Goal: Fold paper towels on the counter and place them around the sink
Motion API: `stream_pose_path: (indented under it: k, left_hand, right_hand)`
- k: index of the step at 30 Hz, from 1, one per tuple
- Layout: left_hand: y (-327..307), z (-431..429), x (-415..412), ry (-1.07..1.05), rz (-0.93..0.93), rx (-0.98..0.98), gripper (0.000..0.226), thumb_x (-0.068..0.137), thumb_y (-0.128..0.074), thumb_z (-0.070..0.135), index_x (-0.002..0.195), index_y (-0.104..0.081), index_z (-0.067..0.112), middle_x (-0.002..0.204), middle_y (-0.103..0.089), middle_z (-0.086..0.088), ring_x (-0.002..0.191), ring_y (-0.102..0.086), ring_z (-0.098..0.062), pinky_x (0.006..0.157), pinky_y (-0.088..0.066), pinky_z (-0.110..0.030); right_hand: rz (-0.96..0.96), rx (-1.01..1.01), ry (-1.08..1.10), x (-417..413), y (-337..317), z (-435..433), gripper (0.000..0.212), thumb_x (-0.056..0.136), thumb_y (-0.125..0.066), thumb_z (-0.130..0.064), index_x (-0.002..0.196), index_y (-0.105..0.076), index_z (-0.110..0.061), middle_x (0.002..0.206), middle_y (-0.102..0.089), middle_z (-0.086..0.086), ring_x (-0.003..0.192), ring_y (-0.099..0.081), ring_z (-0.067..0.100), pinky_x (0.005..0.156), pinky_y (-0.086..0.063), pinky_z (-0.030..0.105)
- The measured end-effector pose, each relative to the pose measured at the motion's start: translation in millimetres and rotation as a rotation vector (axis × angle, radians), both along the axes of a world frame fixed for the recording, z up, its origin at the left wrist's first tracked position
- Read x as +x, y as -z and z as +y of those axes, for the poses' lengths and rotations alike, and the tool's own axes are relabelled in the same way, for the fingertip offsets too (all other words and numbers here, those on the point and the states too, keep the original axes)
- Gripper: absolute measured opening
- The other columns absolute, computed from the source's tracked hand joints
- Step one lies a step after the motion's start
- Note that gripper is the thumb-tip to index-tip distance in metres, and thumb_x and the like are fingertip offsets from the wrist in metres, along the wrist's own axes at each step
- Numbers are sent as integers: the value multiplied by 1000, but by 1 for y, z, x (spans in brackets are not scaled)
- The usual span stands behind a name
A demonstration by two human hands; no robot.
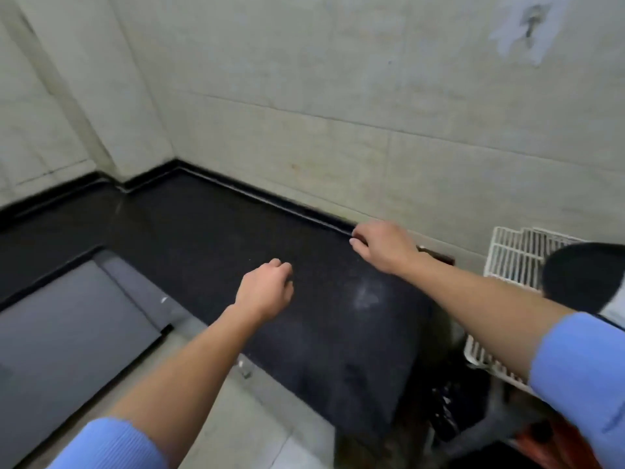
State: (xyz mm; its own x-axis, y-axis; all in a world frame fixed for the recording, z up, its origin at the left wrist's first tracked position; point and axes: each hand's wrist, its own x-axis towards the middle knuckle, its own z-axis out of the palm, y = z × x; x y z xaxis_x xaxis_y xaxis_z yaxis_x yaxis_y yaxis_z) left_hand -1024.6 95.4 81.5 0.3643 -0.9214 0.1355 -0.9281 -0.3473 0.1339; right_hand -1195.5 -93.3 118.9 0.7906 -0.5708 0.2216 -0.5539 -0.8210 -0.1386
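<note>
Hands, two, both bare and holding nothing. Left hand (267, 289): fingers loosely curled under, palm down, over the middle of the counter (209, 231); whether the fingertips touch the surface cannot be told. Right hand (382, 245): fingers bent downward and slightly parted, tips at the back edge of the counter just beside the wall (338, 96), nothing pinched between them; contact with the surface cannot be told. Forearms, two, bare, both stretched forward from the lower corners, the right reaching farther than the left. Sleeves, two, blue, pushed up: left sleeve (108, 445), right sleeve (581, 367). Counter, one, dark speckled stone running along the tiled wall and turning the corner at left, bearing one whitish smear (365, 296) between the hands and the front edge. Grey panel (67, 316), one, flat, set into the counter at far left, well apart from both hands. White wire rack (514, 255), one, at right, behind the right forearm. Second person's dark-haired head (581, 269), one, in front of the rack.
</note>
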Motion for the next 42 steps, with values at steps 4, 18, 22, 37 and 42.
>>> stream_pose_path:
  k: [4,18,22,37,42]
  left_hand:
    - [-2,103,98,-161,-36,19,18,90,-46,29,100,-58,19,99,-55,-1,94,-60,-28,70,-47,-37]
    - [-14,403,359,-676,-25,77,29,92,-47,28,117,-59,17,119,-59,-5,106,-59,-28,82,-50,-37]
    - [8,446,406,-785,24,113,29,92,-47,28,116,-58,18,118,-59,-6,105,-58,-29,81,-49,-38]
    - [10,568,641,-1296,119,51,20,88,-54,31,103,-60,19,110,-62,-5,101,-59,-30,77,-46,-35]
    - [38,617,690,-1391,177,68,25,88,-54,31,108,-60,18,110,-60,-7,102,-58,-30,79,-46,-37]
  right_hand:
    - [29,-50,-172,121,7,76,28,96,-42,-41,107,-61,-24,107,-62,0,97,-61,26,73,-46,36]
    - [1,-58,-681,473,10,327,30,96,-41,-41,112,-59,-22,111,-62,0,97,-62,24,76,-48,36]
    - [42,-72,-793,557,30,366,32,96,-42,-42,115,-59,-22,115,-64,2,103,-61,26,77,-47,36]
    - [66,-8,-1181,894,41,494,33,95,-43,-44,116,-58,-24,118,-64,3,107,-60,28,79,-47,37]
    - [153,-30,-1304,953,58,550,33,96,-43,-42,116,-58,-21,119,-64,4,106,-60,27,81,-48,39]
